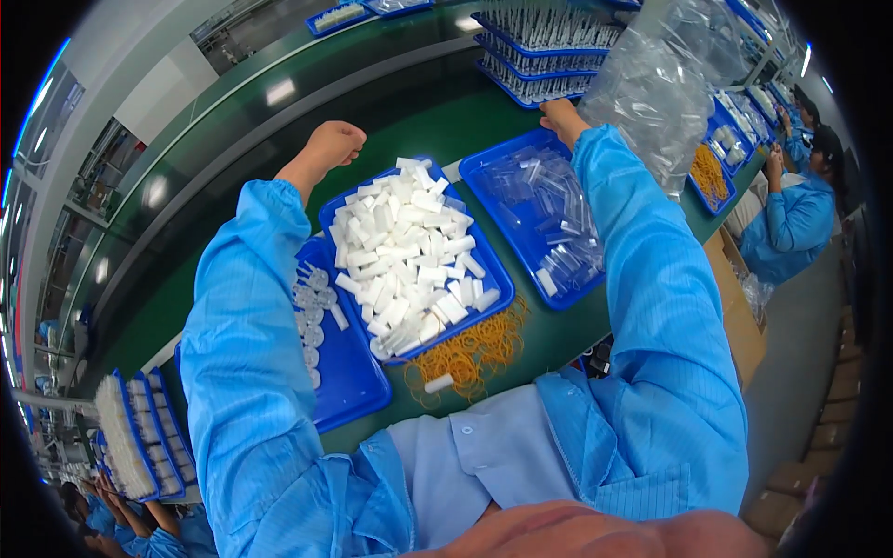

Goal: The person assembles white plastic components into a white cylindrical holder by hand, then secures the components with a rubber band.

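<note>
My left hand (pixel 335 146) is raised beyond the far left corner of a blue tray (pixel 499 279) heaped with short white pieces (pixel 409 232). Its fingers are curled closed, and anything inside them is hidden. My right hand (pixel 564 121) reaches over the far end of another blue tray (pixel 479 174), which holds clear plastic tubes (pixel 549 200). The fingers of that hand are bent close together beside the lowest tray of a stack (pixel 535 70). Whether they touch the stack or pinch something cannot be made out.
Orange rubber bands (pixel 479 353) lie in front of the white pieces. A blue tray (pixel 358 395) with clear round parts is at left. A large clear plastic bag (pixel 646 112) stands beyond my right arm. At right, a co-worker in blue (pixel 791 223) sits beside more trays.
</note>
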Demonstrator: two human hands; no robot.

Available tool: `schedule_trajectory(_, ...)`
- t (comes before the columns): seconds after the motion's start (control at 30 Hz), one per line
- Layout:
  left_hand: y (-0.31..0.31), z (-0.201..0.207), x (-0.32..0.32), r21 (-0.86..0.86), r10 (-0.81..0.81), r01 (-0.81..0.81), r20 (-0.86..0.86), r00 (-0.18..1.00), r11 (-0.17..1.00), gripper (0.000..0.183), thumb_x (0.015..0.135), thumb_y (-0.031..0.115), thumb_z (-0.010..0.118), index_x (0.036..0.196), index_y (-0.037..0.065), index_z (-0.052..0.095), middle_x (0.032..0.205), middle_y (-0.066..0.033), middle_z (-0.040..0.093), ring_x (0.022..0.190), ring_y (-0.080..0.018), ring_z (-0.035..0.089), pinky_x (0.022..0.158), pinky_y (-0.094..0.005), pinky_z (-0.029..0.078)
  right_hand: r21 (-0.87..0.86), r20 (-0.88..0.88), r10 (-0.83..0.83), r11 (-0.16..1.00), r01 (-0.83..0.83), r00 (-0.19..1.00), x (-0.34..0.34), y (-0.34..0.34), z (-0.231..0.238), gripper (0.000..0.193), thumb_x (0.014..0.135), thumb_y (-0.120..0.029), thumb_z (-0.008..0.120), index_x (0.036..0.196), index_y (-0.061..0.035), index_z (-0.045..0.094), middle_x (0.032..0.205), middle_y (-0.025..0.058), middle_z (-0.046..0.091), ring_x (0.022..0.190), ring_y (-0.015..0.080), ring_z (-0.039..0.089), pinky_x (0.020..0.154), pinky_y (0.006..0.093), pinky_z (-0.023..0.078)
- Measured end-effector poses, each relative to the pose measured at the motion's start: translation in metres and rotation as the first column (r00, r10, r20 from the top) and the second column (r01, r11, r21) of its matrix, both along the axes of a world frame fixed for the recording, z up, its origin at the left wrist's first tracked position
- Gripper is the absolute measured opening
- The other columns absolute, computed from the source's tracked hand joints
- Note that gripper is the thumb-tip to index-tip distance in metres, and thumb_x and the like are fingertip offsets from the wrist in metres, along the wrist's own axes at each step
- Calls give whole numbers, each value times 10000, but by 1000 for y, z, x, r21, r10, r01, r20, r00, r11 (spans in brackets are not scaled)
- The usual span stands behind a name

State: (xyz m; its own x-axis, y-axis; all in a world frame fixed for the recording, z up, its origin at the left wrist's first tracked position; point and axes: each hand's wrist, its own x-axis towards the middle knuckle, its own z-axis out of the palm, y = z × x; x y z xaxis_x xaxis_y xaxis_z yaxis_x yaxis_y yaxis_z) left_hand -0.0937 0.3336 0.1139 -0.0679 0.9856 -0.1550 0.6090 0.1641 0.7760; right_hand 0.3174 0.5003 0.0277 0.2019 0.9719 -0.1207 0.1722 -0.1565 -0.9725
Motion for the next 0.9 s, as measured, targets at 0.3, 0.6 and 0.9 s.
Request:
schedule_trajectory(0.3,129,-71,-5,-115,20,6,228,974,993,123,883,112,590,980,66,650,849,-32,640,756,-123,604,696,-279,516,-174,-181,-290,950,259,940,38,112,-63,341,876,-204,535,1199,-97,509,1154,115,537,891,258,559,726,368,512)
schedule_trajectory(0.6,146,-96,-28,-215,201,-138,302,932,967,173,910,140,597,1049,45,635,889,-43,650,749,-116,625,659,-244,536,-93,-182,-381,925,369,907,7,104,-60,258,792,-69,569,1020,48,601,955,167,642,684,270,631,496,341,520)
schedule_trajectory(0.9,266,-95,0,-119,193,-155,698,690,981,367,971,383,494,1158,81,588,1012,-45,640,952,-169,608,858,-350,492,-110,-163,-321,946,306,933,-10,84,-50,356,786,-38,587,1129,-21,494,895,112,619,605,214,595,466,315,490)
